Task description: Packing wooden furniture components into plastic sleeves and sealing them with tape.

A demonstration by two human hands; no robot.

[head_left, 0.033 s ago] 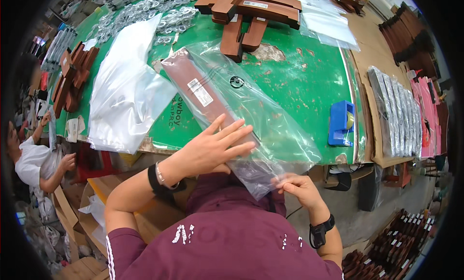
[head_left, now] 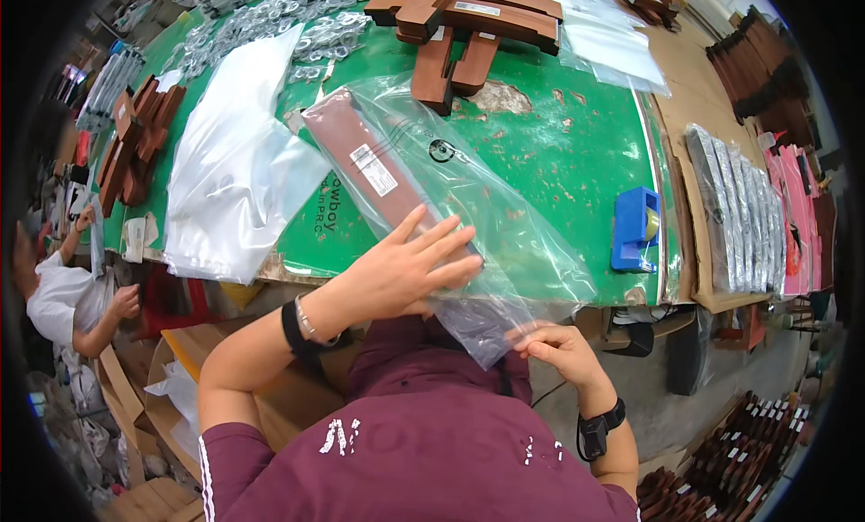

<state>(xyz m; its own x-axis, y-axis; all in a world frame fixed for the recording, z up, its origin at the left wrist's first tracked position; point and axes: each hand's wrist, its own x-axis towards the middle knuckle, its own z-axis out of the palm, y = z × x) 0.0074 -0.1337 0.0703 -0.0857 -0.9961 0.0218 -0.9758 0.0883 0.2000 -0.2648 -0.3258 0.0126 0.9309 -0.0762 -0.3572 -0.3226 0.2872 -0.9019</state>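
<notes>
My left hand (head_left: 410, 268) has shifted slightly rightward, fingers spread over the clear bag (head_left: 514, 220). The brown piece (head_left: 341, 136) already lies inside, on the green table (head_left: 572, 157); my right hand (head_left: 557, 344) pinches the loose end, not yet folded over.

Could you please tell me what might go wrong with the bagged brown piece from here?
The clear bag partly overhangs the edge of the green table, so it and the brown piece inside might slip if the left hand lifted. The right hand pinches the bag, whose film could tear if pulled hard.
</notes>
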